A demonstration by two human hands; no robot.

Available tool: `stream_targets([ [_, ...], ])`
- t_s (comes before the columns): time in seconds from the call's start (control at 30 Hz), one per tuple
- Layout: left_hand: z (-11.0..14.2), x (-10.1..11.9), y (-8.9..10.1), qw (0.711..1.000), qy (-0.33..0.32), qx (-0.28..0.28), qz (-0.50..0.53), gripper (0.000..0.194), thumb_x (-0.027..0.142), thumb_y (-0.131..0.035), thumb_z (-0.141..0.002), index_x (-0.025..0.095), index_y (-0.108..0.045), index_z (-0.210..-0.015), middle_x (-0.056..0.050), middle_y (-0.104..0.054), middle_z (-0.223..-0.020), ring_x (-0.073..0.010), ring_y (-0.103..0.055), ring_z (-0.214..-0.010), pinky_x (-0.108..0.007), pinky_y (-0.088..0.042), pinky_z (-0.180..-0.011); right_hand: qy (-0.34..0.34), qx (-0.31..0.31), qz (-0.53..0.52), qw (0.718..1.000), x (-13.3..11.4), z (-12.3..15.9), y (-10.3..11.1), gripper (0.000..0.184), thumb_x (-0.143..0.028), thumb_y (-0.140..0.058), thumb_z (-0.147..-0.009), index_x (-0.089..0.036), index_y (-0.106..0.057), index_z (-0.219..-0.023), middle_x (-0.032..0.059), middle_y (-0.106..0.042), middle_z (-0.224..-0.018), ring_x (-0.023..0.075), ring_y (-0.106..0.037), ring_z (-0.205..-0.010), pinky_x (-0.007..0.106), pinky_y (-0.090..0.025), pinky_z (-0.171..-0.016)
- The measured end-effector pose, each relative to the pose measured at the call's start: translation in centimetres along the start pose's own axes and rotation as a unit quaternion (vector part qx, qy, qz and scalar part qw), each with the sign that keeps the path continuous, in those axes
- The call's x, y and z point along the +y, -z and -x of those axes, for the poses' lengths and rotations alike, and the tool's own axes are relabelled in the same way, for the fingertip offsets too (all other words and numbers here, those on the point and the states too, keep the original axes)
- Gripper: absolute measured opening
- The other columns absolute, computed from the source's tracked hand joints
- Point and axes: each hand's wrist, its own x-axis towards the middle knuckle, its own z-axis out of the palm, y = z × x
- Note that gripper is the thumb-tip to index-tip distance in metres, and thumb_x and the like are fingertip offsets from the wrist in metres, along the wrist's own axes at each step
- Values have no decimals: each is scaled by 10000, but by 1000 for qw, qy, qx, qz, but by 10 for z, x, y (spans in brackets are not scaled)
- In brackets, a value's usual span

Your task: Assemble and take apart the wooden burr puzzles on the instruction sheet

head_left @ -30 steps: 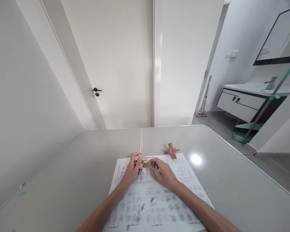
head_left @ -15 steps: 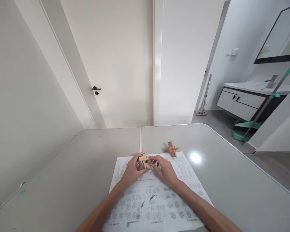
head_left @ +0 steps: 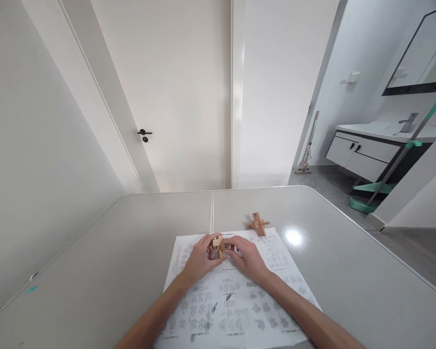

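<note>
The left hand [head_left: 199, 258] curls inward, thumb and fingers bent. Just beside the left hand, the right hand [head_left: 250, 258] faces it, fingertips pinched. The left forearm [head_left: 153, 309] and right forearm [head_left: 305, 311] spread nearer the body than the left hand.

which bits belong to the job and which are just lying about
In hand:
- wooden pieces, in left hand and right hand
- printed sheet beneath, probably

Probably just about:
- wooden cross at the sheet's edge, possibly related
- mop
- green dustpan
</note>
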Motion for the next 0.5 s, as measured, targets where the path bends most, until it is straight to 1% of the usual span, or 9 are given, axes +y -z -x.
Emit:
stream_targets([
  [0.1,0,5,1,1000,-14,7,-20,517,318,-812,-723,302,-678,-1222,-34,-621,-970,-133,-435,-605,-270,-435,-630,5,1,-1,1000,-1,0,0,167,-284,-532,-992,-267,-658,-1099,47,-710,-924,210,-651,-811,332,-520,-760],
  [0.17,0,7,3,999,-26,11,-37,510,318,-812,-720,313,-682,-1213,-42,-613,-1021,-133,-444,-618,-267,-443,-630,6,1,-10,1000,0,0,0,168,-293,-535,-992,-270,-655,-1107,48,-712,-937,212,-651,-816,337,-520,-767],
  [0.27,1,6,3,999,-23,-6,-38,532,309,-813,-716,310,-662,-1227,-48,-625,-1085,-132,-485,-625,-260,-447,-598,4,-3,-20,1000,0,0,0,174,-311,-537,-994,-276,-654,-1117,48,-706,-917,220,-645,-814,341,-515,-759],
  [0.33,1,5,3,999,-14,-13,-29,540,301,-808,-723,296,-646,-1238,-34,-654,-1013,-137,-507,-626,-264,-452,-606,3,-4,-24,1000,0,0,0,168,-314,-542,-993,-276,-657,-1109,41,-694,-888,219,-637,-804,335,-508,-749],
  [0.4,1,4,3,1000,-14,-9,-24,539,294,-811,-721,284,-645,-1234,-14,-662,-914,-147,-521,-640,-278,-465,-657,1,-3,-30,1000,-1,0,0,163,-313,-542,-994,-274,-659,-1101,37,-682,-881,213,-627,-793,326,-501,-738],
  [0.5,1,4,3,999,-23,-6,-30,535,285,-814,-714,279,-649,-1223,-3,-655,-870,-152,-516,-657,-288,-464,-699,-5,-3,-41,999,-1,0,0,173,-327,-533,-999,-274,-656,-1107,42,-672,-902,206,-616,-778,318,-492,-714],
])
